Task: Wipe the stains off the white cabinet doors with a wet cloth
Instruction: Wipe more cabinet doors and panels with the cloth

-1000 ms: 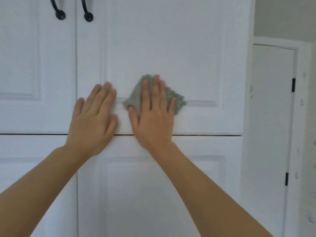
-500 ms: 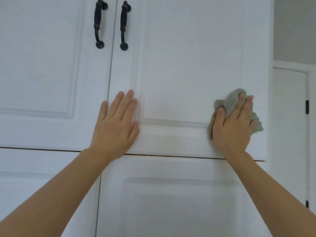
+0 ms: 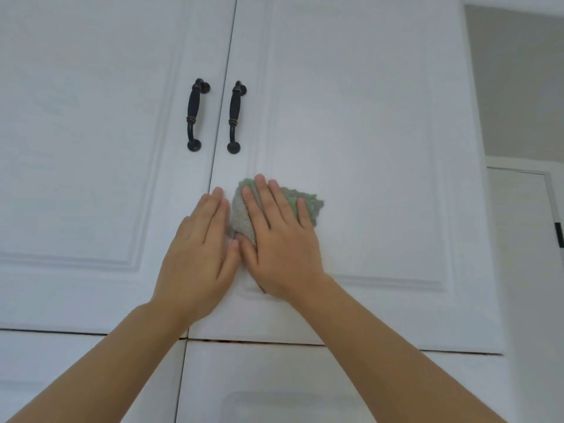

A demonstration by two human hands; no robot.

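Against the lower part of the upper right white panelled cabinet door (image 3: 366, 132), right hand (image 3: 280, 248) laid flat, fingers straight and slightly spread, pressing a crumpled green-grey cloth (image 3: 308, 206) to the panel near the door's left edge. Just beside it, thumbs almost touching, left hand (image 3: 198, 257) flat on the seam, fingers straight and together. Above both, two black curved metal handles (image 3: 195, 114), one per door.

The cloth (image 3: 241, 213) lies on the right cabinet door (image 3: 366, 117), under the right hand (image 3: 279, 242); the left hand (image 3: 200, 254) lies just left, below the handles (image 3: 194, 115).
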